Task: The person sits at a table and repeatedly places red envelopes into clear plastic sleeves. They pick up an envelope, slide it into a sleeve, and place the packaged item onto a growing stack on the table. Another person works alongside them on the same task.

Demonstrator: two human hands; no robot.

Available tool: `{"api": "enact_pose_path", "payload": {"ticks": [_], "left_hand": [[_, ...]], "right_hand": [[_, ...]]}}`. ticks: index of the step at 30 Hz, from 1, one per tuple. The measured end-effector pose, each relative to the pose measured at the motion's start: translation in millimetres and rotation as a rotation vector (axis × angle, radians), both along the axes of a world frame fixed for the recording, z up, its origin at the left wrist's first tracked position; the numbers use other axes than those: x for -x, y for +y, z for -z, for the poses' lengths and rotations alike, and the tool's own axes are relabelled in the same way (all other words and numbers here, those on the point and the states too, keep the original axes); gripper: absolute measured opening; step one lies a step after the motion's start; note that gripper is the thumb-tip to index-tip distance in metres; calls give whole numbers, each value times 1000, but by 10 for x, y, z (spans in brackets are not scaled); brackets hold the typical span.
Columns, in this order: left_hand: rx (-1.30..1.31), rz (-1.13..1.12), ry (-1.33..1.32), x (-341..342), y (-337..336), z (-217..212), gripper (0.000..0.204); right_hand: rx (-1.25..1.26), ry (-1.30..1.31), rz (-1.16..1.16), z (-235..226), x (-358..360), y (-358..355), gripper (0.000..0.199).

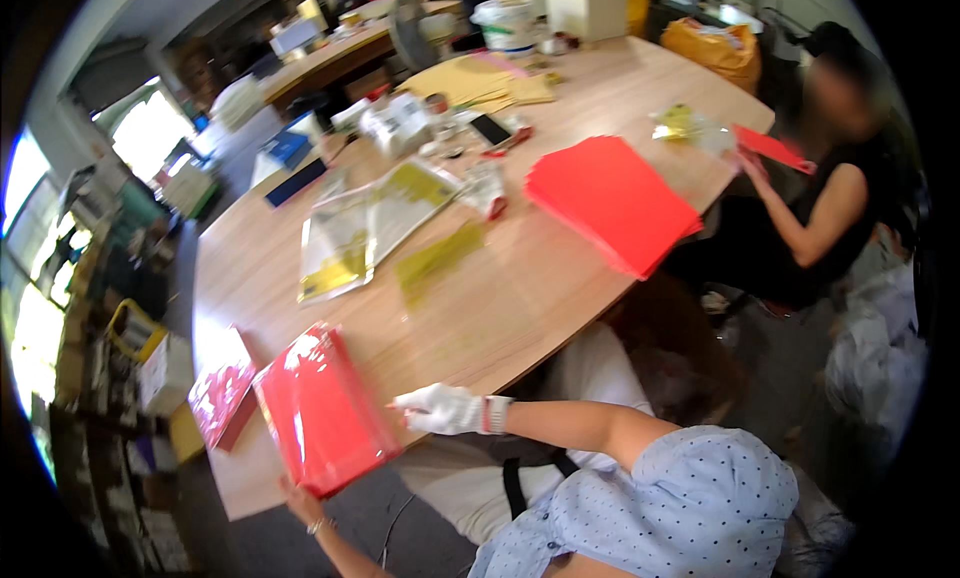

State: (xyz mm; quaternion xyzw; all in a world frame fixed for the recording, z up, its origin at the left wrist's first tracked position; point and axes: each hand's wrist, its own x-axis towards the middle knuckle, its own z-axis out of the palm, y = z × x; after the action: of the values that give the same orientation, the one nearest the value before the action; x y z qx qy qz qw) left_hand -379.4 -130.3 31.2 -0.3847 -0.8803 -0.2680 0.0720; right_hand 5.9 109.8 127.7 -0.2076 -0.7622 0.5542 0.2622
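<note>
The right hand point(440, 408), in a white glove, rests its fingertips on the right edge of a glossy red packet point(322, 408) that sits tilted at the near edge of the wooden surface point(520, 298); its grip looks flat against the packet rather than closed around it. The left hand point(300, 500) comes up from below and holds the packet's lower corner, fingers closed on the edge from underneath (only part of the hand shows past the surface rim). Just left of the packet lies a second, smaller red glossy packet point(222, 398), partly overlapped by the first. Farther across the surface sit a thick stack of red sheets point(610, 203), clear plastic sleeves with yellow-gold contents point(370, 228), a loose yellow-green strip point(438, 258), a phone point(490, 130) and a pile of tan envelopes point(475, 83). At the far right another person sits at the surface, a hand point(752, 163) on a single red sheet point(772, 148) beside a crinkled gold wrapper point(682, 126). A white bucket point(505, 23) stands at the far end.
</note>
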Motion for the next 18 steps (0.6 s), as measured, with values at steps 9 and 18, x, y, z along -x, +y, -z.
{"api": "enact_pose_path", "payload": {"ticks": [9,18], "left_hand": [[-635,540,-216,-1884,1074,-1218,29],[201,892,161,-3136,2614,-555,40]], "right_hand": [[-1012,-689,722,-802,-3231,728,36],[-987,-650,680,-934,-3458,668,14]]}}
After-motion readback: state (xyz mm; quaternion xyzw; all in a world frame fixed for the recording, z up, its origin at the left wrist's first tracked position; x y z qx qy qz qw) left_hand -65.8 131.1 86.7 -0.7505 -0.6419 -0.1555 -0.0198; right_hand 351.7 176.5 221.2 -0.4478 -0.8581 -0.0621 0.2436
